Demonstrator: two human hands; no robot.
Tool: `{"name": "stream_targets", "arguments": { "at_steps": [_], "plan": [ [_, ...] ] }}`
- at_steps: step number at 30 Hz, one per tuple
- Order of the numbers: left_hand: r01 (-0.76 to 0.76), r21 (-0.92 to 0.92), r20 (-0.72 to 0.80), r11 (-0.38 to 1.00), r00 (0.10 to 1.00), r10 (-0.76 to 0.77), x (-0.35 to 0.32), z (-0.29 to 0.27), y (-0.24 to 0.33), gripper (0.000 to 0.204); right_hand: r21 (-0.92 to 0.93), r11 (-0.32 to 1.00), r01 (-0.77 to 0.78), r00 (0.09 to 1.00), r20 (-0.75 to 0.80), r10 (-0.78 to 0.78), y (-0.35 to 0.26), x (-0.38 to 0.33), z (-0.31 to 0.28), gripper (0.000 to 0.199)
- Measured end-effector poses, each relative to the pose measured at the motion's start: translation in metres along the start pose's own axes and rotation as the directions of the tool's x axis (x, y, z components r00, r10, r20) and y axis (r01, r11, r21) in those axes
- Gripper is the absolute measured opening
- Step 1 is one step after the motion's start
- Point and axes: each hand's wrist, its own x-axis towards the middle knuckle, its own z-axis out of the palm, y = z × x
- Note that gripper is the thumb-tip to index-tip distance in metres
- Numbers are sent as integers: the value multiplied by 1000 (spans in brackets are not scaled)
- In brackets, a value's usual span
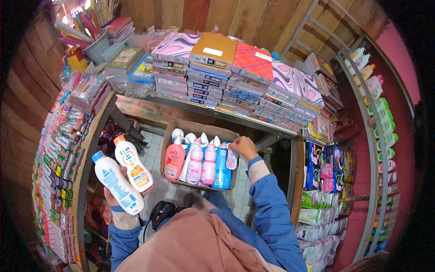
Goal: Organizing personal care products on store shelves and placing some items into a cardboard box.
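The right fingers (235, 144) seem to pinch the small bottle (231, 161) by its top, just below them in the corner of the box (206, 130); its long axis runs down from the fingertips — best moved along that line, clear of the blue bottle (220, 170) beside it. The left fingers (149, 189) grasp an orange-capped bottle (132, 163) and a blue-capped bottle (118, 185) — caps ahead of the fingers, slanting left

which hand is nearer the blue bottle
Right: the right hand is just right of the blue bottle; the left hand is farther off, left of the box, holding two bottles.
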Motion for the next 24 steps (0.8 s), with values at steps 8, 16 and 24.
{"name": "stream_targets", "arguments": {
  "at_steps": [8, 16, 24],
  "plan": [
    [59, -16, -3, 998, 998, -59, 10, -17, -2, 92, 481, 875, -58, 944, -259, 205, 0, 37, 12, 45],
    [86, -150, -14, 985, 996, -89, 14, -19, -20, 84, 282, 955, 90, 857, -510, 70, 6, 35, 50, 47],
    [177, -98, 11, 979, 984, -176, 27, -51, -26, 82, 234, 905, 356, 779, -609, -149, -45, -39, 63, 36]
  ]
}}
